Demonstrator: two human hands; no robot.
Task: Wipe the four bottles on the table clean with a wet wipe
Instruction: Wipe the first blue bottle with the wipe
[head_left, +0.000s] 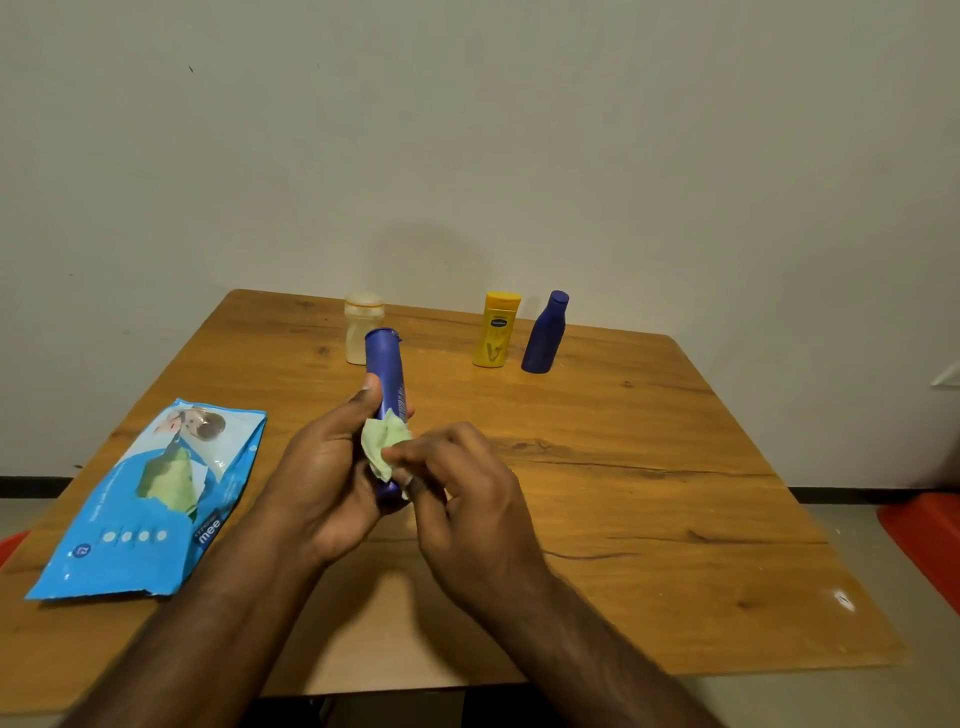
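"mee" on blue wipes pack (150, 499); yellow bottle (496, 330) label too blurred.

- Table (597, 467): wood-grain top, smooth, low sheen.
- Wipes pack (156, 499): glossy crinkled plastic film.
- Wet wipe (382, 441): soft, crumpled pale-green cloth.
- Yellow bottle (496, 330) and held blue bottle (384, 364): smooth plastic.

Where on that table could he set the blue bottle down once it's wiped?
The right half of the table, in front of the yellow bottle and dark blue bottle, is bare. So is the back left corner. The wipes pack fills the near left.
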